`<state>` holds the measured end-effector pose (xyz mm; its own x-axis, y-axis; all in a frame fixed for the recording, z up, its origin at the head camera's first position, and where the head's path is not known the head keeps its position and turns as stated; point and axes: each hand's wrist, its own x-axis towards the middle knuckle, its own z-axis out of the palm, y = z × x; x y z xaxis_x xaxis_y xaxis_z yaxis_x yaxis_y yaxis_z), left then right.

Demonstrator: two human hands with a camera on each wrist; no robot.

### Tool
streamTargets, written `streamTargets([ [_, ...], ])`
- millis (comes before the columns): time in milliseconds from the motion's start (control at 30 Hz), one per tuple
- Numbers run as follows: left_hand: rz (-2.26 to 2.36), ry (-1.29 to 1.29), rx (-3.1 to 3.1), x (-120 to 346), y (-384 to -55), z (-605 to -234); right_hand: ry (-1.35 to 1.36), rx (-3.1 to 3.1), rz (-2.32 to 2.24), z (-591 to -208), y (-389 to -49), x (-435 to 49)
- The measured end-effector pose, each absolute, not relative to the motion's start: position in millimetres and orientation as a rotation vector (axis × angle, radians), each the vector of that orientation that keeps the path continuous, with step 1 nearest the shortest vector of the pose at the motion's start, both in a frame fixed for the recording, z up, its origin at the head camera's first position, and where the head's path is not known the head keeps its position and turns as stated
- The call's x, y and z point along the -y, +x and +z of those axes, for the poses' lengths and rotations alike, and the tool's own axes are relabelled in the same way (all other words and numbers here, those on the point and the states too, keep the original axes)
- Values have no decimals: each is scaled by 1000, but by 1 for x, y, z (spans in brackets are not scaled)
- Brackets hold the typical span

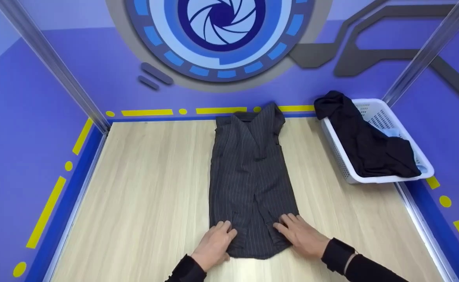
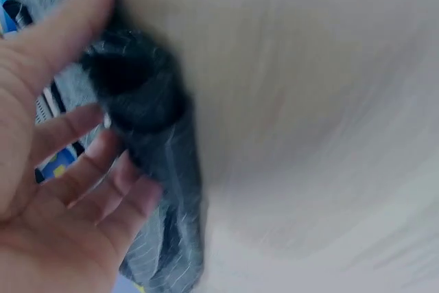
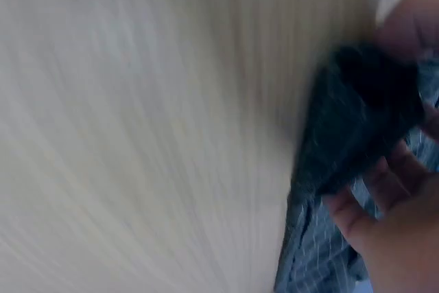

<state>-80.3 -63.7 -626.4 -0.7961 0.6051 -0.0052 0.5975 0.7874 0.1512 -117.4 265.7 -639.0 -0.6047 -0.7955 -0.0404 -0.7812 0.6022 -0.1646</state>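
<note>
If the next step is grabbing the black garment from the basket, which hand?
Right hand, probably: it holds the edge of the striped garment nearer the basket, so its reach looks shorter. The left hand holds the opposite edge.

Printed walls (with metal posts) suggest a booth.

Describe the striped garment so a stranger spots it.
On the pale tabletop, left of the white basket in the head view, lies a long, dark garment, its near end between the left hand and right hand. Thin pale stripes set it apart from the basket's plain black cloth.
</note>
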Motion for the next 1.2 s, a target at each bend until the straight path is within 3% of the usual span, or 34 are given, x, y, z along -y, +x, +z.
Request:
streamTargets([
  [200,147,1071,-3116,63,-81,-637,-1388,-2933,-220,-655,-111,-267],
  [533,614,861,-2971,81,-89,-640,-1496,-2844,-586,-643,-121,-269],
  [700,891,768,-2647,93,-93,-629,-1183,-2467,-814,-614,-127,-269],
  [900,1280,465,-2454,103,-116,-614,-803,-2332,-1181,-590,-152,-277],
  [1100,1683,-7,-2427,95,-155,-618,-45,-2246,-1654,-599,-180,-281],
  [1200,1817,-201,-2301,90,-167,-627,191,-2027,-1852,-614,-187,-282],
])
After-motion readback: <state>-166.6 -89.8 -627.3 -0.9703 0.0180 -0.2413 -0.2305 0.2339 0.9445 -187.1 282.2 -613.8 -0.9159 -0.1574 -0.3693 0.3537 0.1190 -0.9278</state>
